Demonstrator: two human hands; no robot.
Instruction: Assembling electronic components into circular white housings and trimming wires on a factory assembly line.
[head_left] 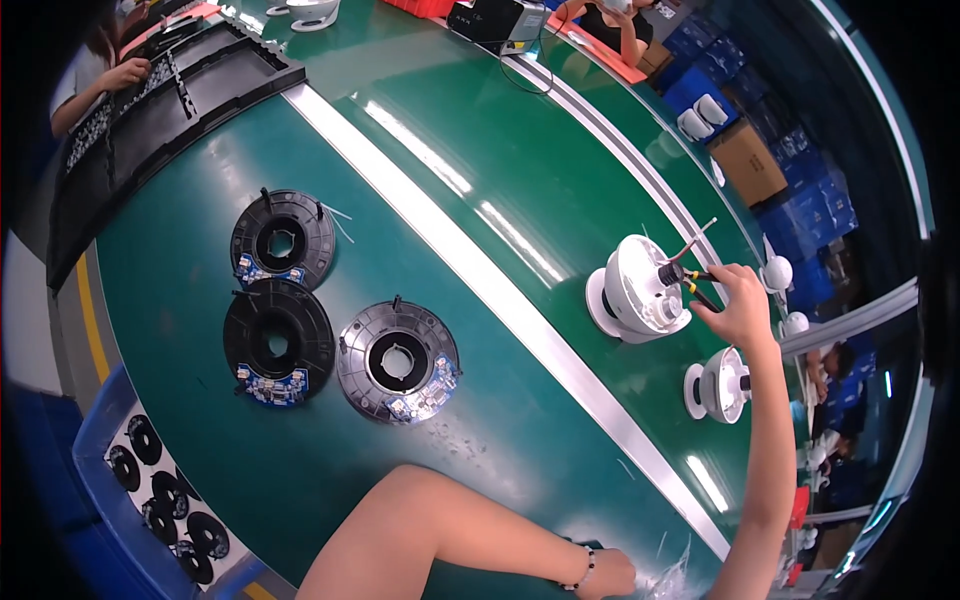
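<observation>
My right hand (738, 305) is closed round black and yellow pliers (704, 297), whose front end meets the black round part in an open white dome-shaped housing (640, 290). Thin wires rise from that part. The housing stands tilted on its round white foot on the green belt. At the lower edge, my left hand (607, 575) lies low over the table, a beaded bracelet at its wrist. Its fingers are hidden, and clear plastic (672, 578) lies beside it. Three black ring-shaped discs with blue circuit boards, one of them nearest me (398, 362), rest on the table to the left.
A second white housing (722, 387) stands nearer on the belt. Metal strips (480, 330) edge the belt. A black divided tray (225, 75) of small parts fills the far left, with a person's hand (127, 73) over it. A blue bin (100, 430) holds several black discs.
</observation>
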